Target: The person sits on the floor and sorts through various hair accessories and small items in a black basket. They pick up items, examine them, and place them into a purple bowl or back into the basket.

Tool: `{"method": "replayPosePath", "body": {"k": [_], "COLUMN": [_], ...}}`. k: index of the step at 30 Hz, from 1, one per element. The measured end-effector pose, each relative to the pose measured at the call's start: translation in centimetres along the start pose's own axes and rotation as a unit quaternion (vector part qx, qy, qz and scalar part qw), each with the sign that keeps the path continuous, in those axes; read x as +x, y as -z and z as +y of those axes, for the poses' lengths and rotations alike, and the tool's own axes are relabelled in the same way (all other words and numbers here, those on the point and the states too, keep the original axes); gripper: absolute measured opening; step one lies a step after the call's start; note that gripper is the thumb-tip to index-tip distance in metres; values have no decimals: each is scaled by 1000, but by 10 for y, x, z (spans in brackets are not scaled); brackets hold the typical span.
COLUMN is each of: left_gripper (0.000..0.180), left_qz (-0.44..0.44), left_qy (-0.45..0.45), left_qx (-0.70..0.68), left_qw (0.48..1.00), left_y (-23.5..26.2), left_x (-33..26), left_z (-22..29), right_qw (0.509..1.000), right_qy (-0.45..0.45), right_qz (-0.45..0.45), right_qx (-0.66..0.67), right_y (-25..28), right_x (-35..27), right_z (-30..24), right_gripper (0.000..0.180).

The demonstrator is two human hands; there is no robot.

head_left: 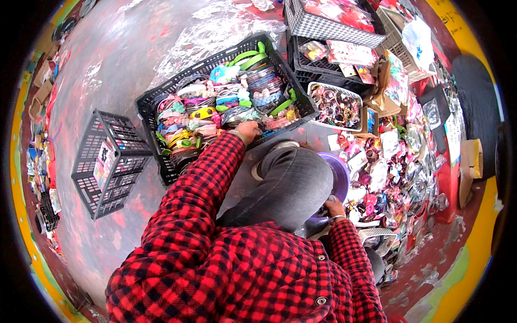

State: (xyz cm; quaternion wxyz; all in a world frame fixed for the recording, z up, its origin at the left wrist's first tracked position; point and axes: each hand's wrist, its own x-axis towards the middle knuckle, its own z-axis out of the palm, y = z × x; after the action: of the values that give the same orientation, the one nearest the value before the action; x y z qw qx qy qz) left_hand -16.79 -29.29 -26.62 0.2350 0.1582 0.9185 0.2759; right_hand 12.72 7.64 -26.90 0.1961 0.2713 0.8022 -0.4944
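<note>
A large black plastic crate (148, 121) in front of me holds rows of bundled headbands (204, 113) in many colours, some with bows. At its near side, my left hand (249, 131) has its fingers curled onto a bundle of dark headbands (237, 115); the fingertips are hidden among them. To the right of my bent knee, my right hand (335, 207) is beside a purple basin (340, 175). Its fingers are partly hidden, so I cannot make out whether anything is in them. The basin is mostly covered by my leg.
A smaller black crate (110, 164) stands tipped on the left. At the far right are stacked crates (334, 29) and a white basket (335, 105) of small accessories. A heap of packaged trinkets (388, 177) spreads along my right. Clear plastic sheeting (207, 40) lies beyond the large crate.
</note>
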Motion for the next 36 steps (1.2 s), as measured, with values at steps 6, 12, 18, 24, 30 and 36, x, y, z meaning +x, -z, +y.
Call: {"method": "replayPosePath", "body": {"k": [6,12,18,24,30,36], "left_gripper": [31,36,22,19,24,24], "left_qz": [18,-32,-142,-106,-127,-179], "left_qy": [-23,-28,-4,53,63,54], "left_qx": [119,32,94,81,128,204], "left_qw": [992,999,985,990,982,961], "left_y": [19,47,42,29,36,35], "left_x": [-7,-17,-46,-49,-35,-30], "left_z": [24,-2,-23,-26,-6,7], "right_qw": [994,979,979,982,972,970], "right_qy": [-80,-131,-155,-123,-141,-140], "right_qz": [8,-22,-22,-14,-40,-43], "right_qx": [76,152,130,142,186,194], "right_y": [1,5,1,0,-3,-2], "right_x": [-4,-30,-13,-9,-3,-5], "right_z": [-7,-75,-39,-25,-9,-14], "right_gripper": [27,22,23,24,24,24]}}
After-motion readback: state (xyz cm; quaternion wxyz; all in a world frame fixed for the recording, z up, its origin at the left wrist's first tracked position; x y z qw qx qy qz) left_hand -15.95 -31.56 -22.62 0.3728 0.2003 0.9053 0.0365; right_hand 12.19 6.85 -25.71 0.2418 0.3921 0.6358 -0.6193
